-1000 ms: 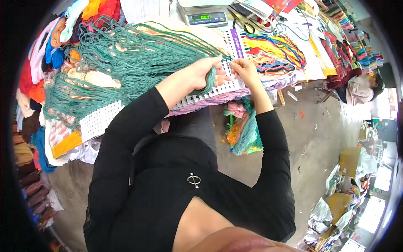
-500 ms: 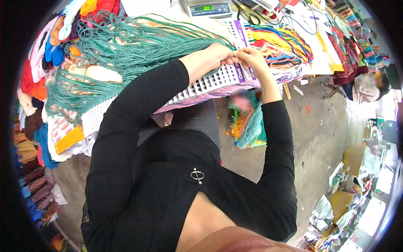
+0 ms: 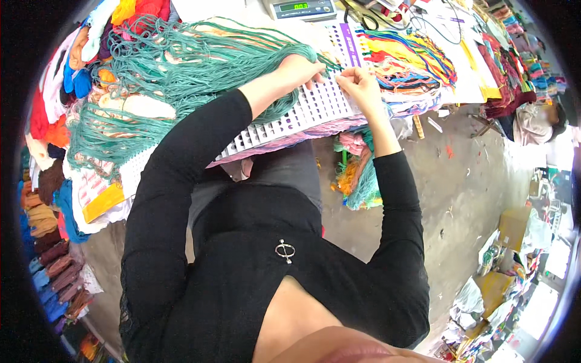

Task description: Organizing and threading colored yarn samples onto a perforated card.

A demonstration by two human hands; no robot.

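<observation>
Left hand [image 3: 295, 71]: fingers curled, among green thread [image 3: 212, 72]; grip cannot be told. Right hand [image 3: 363, 88]: fingertips bunched over white perforated card [image 3: 315, 106], below purple strip [image 3: 350, 45]; any strand held too small to tell. Hands, touching half-second ago, now apart. Green thread: heaped across card, leftward.

Black all over up top! A snug black top [image 3: 254, 284], a silvery ring ornament [image 3: 284, 250] with a slim bar across it, right by the tip of the open neckline [image 3: 287, 276]! Black sleeves [image 3: 396, 224] ran past the elbows, lacy trim [image 3: 125, 311] along the left, and dark grey trousers [image 3: 296, 172] rounded it off.
</observation>
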